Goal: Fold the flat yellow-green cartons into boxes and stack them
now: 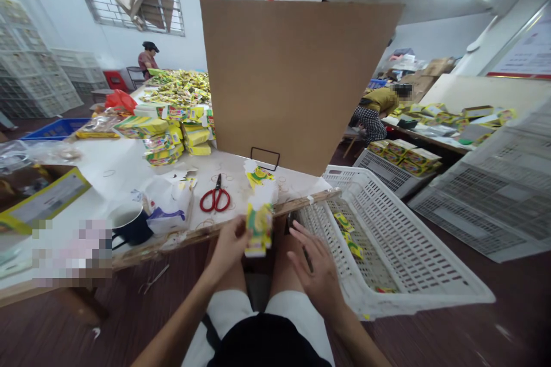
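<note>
My left hand [232,243] is closed on the edge of a small yellow and green printed box [259,229], held over my lap at the table's front edge. The box is blurred. My right hand [316,269] is beside the white plastic crate [430,275], its fingers spread apart. A thin dark thing shows between those fingers; I cannot tell what it is. In the crate lie several small yellow boxes [353,246]. On the table, just beyond the held box, is another yellow and green printed piece [259,175].
Red-handled scissors [215,199], a dark mug [131,223] and a white and blue plastic packet [169,206] are on the table. Behind stand a large cardboard sheet [297,86] and stacked yellow packs [163,140]. One person [148,60] is back left, another [379,106] bends at right.
</note>
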Motion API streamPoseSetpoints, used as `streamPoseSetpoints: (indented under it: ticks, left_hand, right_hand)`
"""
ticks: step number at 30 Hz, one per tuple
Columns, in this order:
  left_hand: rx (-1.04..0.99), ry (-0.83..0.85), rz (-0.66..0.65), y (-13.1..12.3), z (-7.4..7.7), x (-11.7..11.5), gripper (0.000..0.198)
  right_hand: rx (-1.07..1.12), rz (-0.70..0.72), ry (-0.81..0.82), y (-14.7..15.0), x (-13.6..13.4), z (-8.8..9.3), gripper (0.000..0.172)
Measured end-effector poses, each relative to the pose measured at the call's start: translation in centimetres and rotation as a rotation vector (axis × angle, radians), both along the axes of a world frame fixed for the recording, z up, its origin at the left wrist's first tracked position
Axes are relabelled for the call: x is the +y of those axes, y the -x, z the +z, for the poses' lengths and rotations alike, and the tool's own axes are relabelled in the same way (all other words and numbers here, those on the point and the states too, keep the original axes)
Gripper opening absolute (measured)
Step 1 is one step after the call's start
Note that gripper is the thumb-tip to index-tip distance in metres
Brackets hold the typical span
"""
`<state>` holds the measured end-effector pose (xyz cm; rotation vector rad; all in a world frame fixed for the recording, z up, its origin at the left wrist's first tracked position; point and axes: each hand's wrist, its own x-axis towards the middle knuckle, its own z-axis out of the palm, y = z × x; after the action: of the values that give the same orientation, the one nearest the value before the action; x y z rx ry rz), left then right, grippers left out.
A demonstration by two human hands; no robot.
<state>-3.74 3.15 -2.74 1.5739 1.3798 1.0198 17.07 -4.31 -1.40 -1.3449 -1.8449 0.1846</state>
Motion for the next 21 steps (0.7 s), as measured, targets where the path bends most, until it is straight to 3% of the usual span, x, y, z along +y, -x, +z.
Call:
streamPoseSetpoints:
  ticks: [2,5,10,14,17,21]
  left_hand:
    - [-0.146,0.015,-0.242,-0.8,0.5,-3.6,0.02]
    - [-0.325,0.077,-0.331,-1.2,1.3,-6.6,0.018]
    - [-0.328,0.127,-0.345,-1.4,2.0,-6.7,0.013]
    - [-0.372,0.183,-0.342,-2.1,2.1,-6.8,0.016]
    - [-0.392,0.19,-0.32,-2.3,2.2,-7.2,0.017]
    - [-0.352,0.157,-0.368,-1.8,2.3,-7.3,0.023]
  right_hand:
    - [-0.059,0.078,0.025,1.3,0.3,0.1,0.052]
    - [-0.029,0.153,0.125,2.4,0.2,-0.4,0.049]
    - [0.131,0.08,0.146,2.4,-0.9,-1.6,0.028]
    - [0.154,-0.011,0.044,1.7,-1.6,-1.5,0.033]
    - [0.148,0.005,0.101,1.3,-1.7,-1.2,0.038]
    - [0.206,-0.01,0.16,1.5,-1.9,-1.0,0.022]
